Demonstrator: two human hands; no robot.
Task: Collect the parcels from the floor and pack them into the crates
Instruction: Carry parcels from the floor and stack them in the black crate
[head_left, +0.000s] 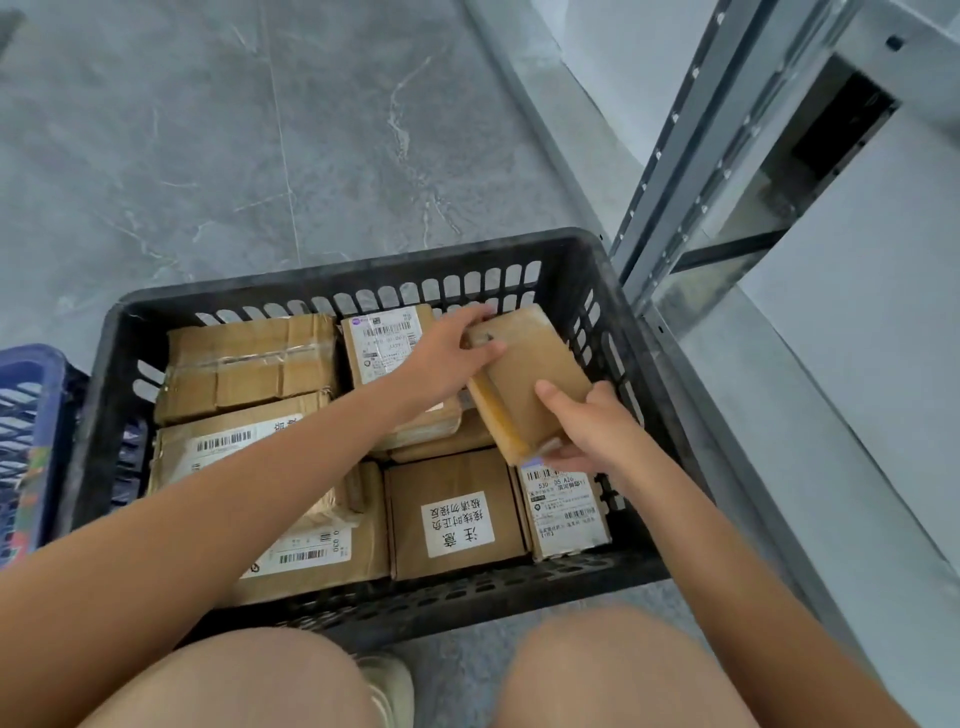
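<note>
A black slotted plastic crate (363, 283) stands on the floor in front of my knees, filled with several brown cardboard parcels. Both hands hold one small plain brown parcel (527, 376), tilted over the crate's right side. My left hand (452, 351) grips its far end, fingers over the top edge. My right hand (587, 426) grips its near end, thumb on top. Below lie a parcel with a white printed notice (457, 514) and a labelled parcel (569, 512) at the near right corner. A taped parcel (249, 364) fills the far left.
A blue crate (28, 431) stands to the left of the black one. A grey metal shelf frame (696, 171) rises at the right, close to the crate's far right corner. Grey marbled floor tiles (234, 130) stretch beyond the crate. My knees and one shoe (387, 686) are at the bottom.
</note>
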